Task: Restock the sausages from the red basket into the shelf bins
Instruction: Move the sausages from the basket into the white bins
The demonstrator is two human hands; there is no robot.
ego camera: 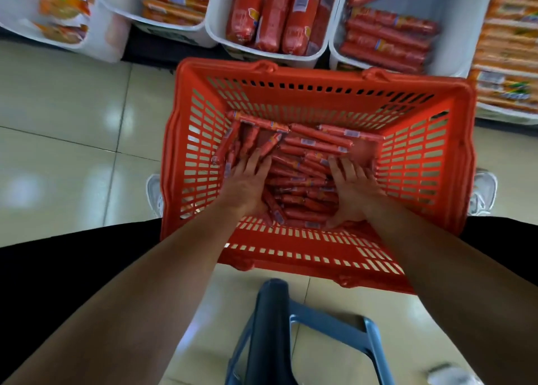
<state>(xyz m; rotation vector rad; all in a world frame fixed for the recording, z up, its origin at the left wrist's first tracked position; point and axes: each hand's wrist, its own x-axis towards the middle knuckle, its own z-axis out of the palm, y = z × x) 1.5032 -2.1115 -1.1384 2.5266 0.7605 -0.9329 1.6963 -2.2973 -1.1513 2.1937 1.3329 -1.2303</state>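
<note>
Red basket (463, 163) walls near left hand (247, 186) and right hand (353, 192), fingers (345, 168) flat, nearly straight, on loose sausages (320, 140).

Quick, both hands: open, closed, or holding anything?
Left hand: open, fingers spread against the sausages in the red basket.
Right hand: open, fingers flat on the sausages; nothing gripped.

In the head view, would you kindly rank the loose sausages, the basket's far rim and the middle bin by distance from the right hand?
1. Loose sausages: touching the right hand.
2. Far rim: ahead.
3. Middle bin: farthest ahead.
</note>
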